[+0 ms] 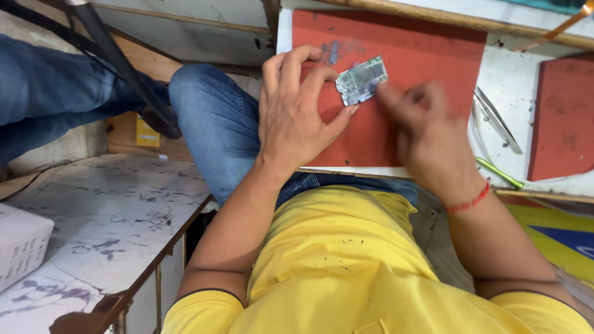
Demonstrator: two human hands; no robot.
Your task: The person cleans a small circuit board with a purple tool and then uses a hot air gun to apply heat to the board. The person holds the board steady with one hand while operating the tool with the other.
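A small grey-green circuit board (362, 80) lies on a red work mat (421, 55) on the bench. My left hand (297, 111) rests on the mat's left part, its thumb and fingers touching the board's left and lower edges. My right hand (427, 133) is blurred by motion, its fingertips at the board's right edge; whether it holds anything I cannot tell. A red thread band circles my right wrist.
Metal tweezers (495, 117) and a green-handled tool (498, 172) lie on the white bench to the right of the mat. A second red mat (566, 117) sits at far right. A marbled white table (105, 229) with a white basket (21, 247) stands at left.
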